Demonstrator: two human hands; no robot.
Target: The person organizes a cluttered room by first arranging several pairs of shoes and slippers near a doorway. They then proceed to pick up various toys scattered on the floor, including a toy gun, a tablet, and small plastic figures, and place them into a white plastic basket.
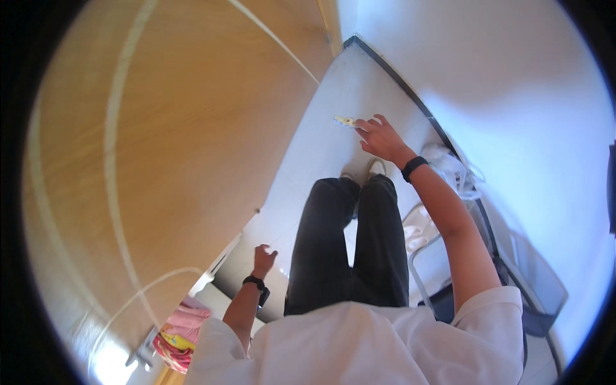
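My right hand (382, 138) reaches out ahead of my legs above the pale floor. Between its thumb and fingers it pinches a small flat thing (344, 121) with a yellow and pale blue pattern; exactly what it is I cannot tell. The other fingers are spread. My left hand (264, 261) hangs low beside my left thigh, its fingers loosely curled and apart, holding nothing. It is nearest to the lower edge of a wooden door (207, 144) with pale inlaid stripes. A black band circles each wrist.
A white wall (510, 86) with a dark skirting board (402, 86) runs along the right. By it lie a clear plastic bag (450, 168), white shoes (415, 236) and a metal-framed chair (541, 308). Pink and red fabric (180, 332) hangs or lies near the door handle (142, 353).
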